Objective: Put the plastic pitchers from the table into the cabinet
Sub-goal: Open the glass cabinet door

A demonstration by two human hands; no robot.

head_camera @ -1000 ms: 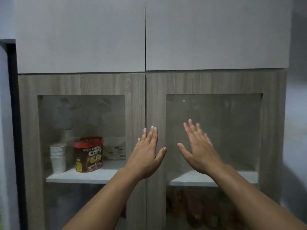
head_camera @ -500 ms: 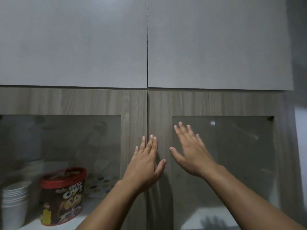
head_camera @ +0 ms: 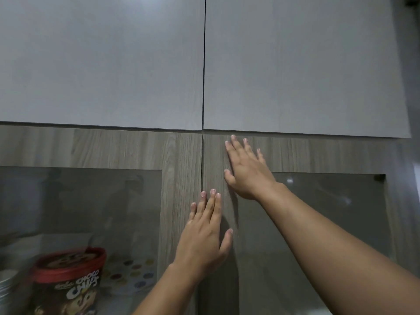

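I face a cabinet with two shut grey upper doors (head_camera: 295, 64) and, below them, two shut wood-grain doors with glass panes (head_camera: 181, 160). My right hand (head_camera: 247, 171) is flat and open on the top of the right wood-grain door, fingertips just under the grey door's lower edge. Lower down, my left hand (head_camera: 204, 237) is spread open over the seam between the two wood-grain doors. Neither hand holds anything. No plastic pitcher and no table is in view.
Behind the left glass pane stand a red-lidded Choco Chips tub (head_camera: 68, 280), a stack of white cups (head_camera: 6, 289) at the far left edge, and a dotted box (head_camera: 129, 276). The wall runs along the right edge (head_camera: 413, 110).
The view has tilted up and closer to the cabinet. My right hand has climbed from the glass pane to the wood frame under the grey door; my left hand has stayed near the seam.
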